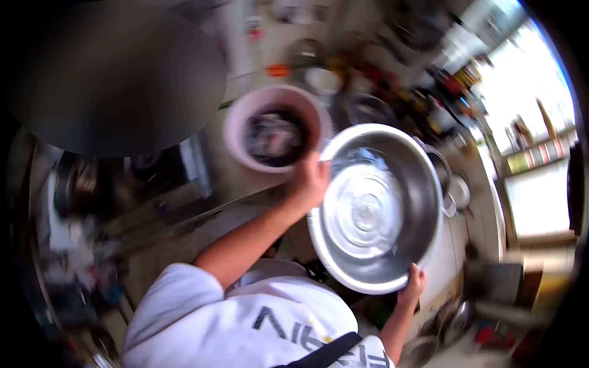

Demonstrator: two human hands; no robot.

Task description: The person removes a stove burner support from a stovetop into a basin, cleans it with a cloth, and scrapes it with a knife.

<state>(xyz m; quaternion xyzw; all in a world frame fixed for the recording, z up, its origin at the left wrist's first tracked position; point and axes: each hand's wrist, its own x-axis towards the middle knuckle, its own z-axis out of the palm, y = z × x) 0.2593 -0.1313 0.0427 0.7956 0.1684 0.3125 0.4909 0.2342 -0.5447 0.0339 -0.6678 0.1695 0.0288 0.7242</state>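
Note:
A large shiny metal basin (420,208) is held in front of my body, its inside turned toward me. My left hand (310,181) grips its rim on the left side. On the lower right rim, my right hand (415,281) has its fingers closed around the edge. Bright reflections fill the basin's bottom, and there seems to be some clear water in it. Just beyond my left hand stands a pink tub (235,138) on the counter, with dark liquid and pale, blurred pieces inside.
A dark range hood (123,80) looms at upper left above a stove (150,168). Blurred bowls and bottles crowd the counter behind the basin. A metal pot (438,168) and a white mug (457,193) sit right of it, near a bright window (540,196).

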